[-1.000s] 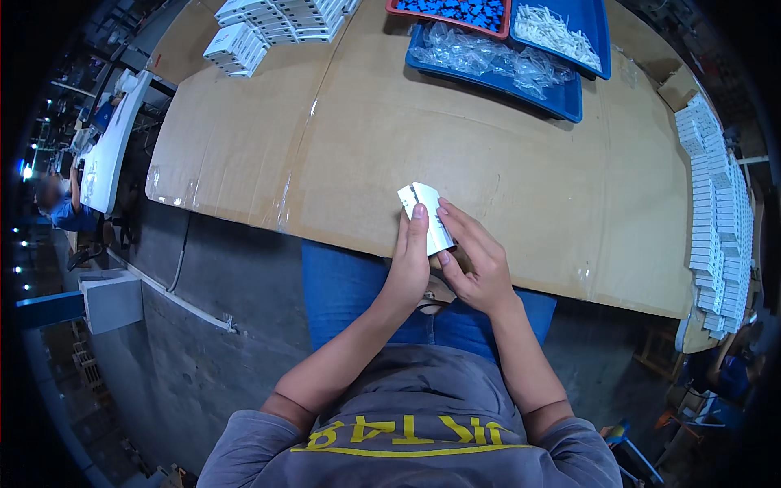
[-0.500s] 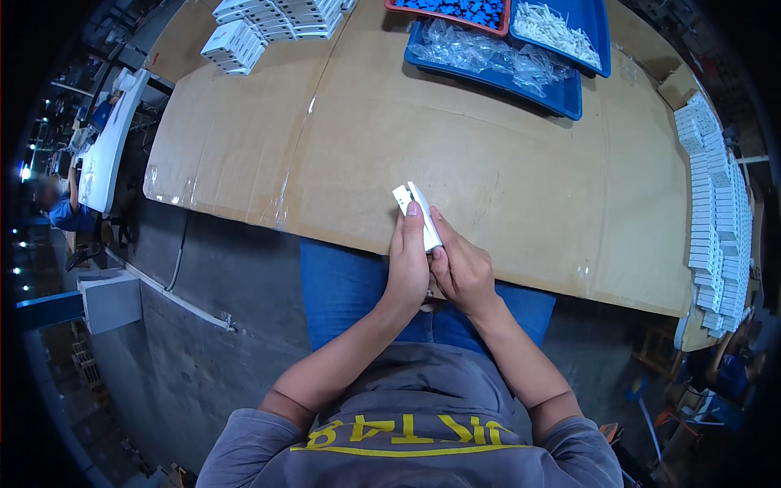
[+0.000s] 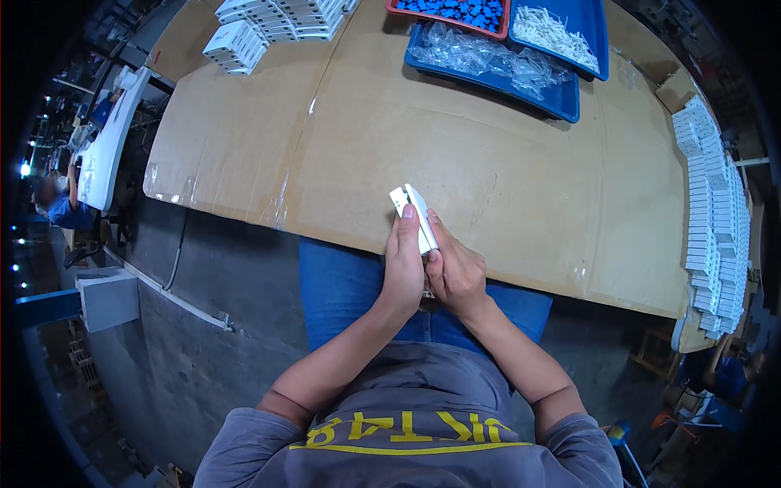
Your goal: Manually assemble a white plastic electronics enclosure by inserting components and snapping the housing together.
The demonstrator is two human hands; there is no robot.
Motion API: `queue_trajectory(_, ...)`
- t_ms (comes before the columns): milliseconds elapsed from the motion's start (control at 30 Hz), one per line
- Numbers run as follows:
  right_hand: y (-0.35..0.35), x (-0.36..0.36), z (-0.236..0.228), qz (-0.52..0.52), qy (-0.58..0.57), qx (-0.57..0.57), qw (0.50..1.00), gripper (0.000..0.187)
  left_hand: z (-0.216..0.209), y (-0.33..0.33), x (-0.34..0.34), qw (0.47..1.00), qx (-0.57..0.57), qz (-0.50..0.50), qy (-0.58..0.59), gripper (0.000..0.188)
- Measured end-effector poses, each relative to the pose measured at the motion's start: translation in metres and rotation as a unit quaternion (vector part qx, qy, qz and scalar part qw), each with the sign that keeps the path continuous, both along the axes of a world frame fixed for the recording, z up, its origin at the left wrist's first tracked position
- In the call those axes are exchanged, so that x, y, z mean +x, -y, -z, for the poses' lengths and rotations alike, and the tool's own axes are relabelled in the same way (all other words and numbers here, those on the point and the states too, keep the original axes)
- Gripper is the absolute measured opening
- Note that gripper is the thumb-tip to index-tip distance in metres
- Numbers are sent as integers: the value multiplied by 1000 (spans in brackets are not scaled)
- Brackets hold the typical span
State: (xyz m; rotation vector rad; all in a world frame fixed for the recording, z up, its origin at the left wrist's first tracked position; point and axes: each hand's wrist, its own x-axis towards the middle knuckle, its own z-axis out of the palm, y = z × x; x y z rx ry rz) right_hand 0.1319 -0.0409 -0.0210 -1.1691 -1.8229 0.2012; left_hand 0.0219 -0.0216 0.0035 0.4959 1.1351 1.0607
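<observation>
A small white plastic casing (image 3: 421, 221) is held between both my hands, just over the table's near edge. It looks like two white parts lying side by side, with a narrow gap at the far end. My left hand (image 3: 404, 259) grips it from the left, thumb laid along the top. From the right, my right hand (image 3: 460, 272) closes round its other side, with the thumb near the lower end. My palms and fingers hide the casing's underside, and its exact kind cannot be made out.
The table (image 3: 236, 146) is covered with brown cardboard. White casings (image 3: 236, 45) are stacked at the far left. At the back stand a blue tray of clear plastic bags (image 3: 488, 61), a red tray of blue pieces and a blue tray of white pieces (image 3: 557, 37). White stacks (image 3: 716, 220) line the right edge.
Both hands and the white casing have shifted very slightly to the left. My grip on it looks the same.
</observation>
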Motion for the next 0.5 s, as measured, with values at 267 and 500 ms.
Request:
queue_trajectory(267, 3, 1, -1, -2, -21, -33, 999, 38, -2, -1, -2, 1000, 3, 5, 1, 56)
queue_trajectory(500, -3, 9, -25, -75, -95, -106, 987, 43, -14, -16, -18, 990, 136, 42, -8, 64)
